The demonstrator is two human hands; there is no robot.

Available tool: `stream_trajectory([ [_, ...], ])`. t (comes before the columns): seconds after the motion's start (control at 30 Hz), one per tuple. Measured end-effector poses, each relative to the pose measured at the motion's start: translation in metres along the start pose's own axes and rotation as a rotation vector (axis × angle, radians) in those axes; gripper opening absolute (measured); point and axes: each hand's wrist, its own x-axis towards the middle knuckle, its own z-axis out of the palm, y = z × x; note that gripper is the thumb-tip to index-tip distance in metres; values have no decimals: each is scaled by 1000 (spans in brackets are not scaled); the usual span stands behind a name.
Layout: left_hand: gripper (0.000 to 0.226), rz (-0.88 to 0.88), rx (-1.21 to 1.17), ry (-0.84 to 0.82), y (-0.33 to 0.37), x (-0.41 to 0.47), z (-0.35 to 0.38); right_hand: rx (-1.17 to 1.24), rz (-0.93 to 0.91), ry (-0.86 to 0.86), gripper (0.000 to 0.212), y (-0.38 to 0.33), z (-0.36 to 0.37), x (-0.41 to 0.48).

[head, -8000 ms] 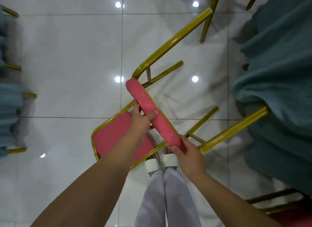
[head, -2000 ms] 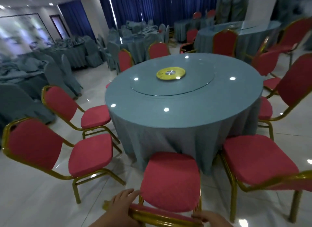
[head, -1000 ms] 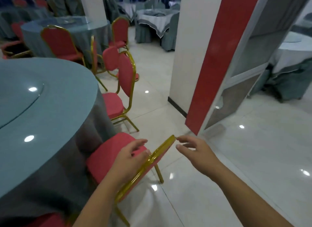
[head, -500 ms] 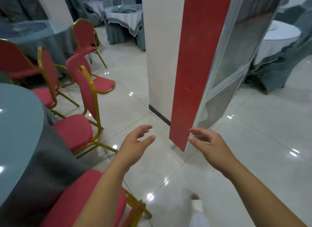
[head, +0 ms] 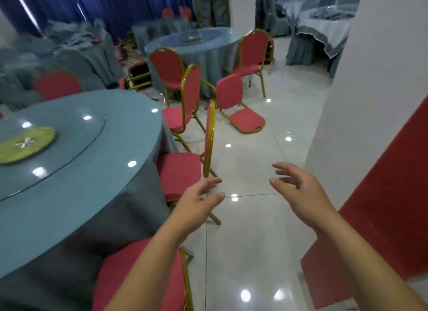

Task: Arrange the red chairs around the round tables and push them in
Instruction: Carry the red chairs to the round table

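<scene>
Both your hands are empty. Your left hand (head: 196,201) is held with the fingers loosely spread, just in front of the second red chair (head: 179,171). Your right hand (head: 298,190) is spread wide over the tiled floor (head: 243,241), and the palms face each other.

The nearest red chair (head: 111,280) sits under your left forearm, its seat against the cloth of the round desk (head: 104,188). The second red chair is side-on to you, its seat front at the cloth. The third red chair (head: 176,118) stands beyond it by the same desk.

The glass turntable (head: 69,153) on that desk carries a yellow-green disc (head: 25,144).

Out in the aisle, a low chair (head: 231,90) sits with its seat pad almost on the tiles, apart from both desks. At the far desk (head: 196,42) stand a left far chair (head: 166,67) and a right far chair (head: 253,49). A white pillar (head: 370,90) with a red panel borders the aisle on your right.
</scene>
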Motion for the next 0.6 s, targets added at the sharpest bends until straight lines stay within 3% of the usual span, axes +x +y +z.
stream_trajectory([
  [0.23, 31, 13, -71, 91, 7, 131, -4, -5, -44, -68, 47, -3, 7, 130],
  [0.6, 35, 49, -89, 5, 54, 421, -30, -56, 17, 110, 43, -26, -28, 385],
])
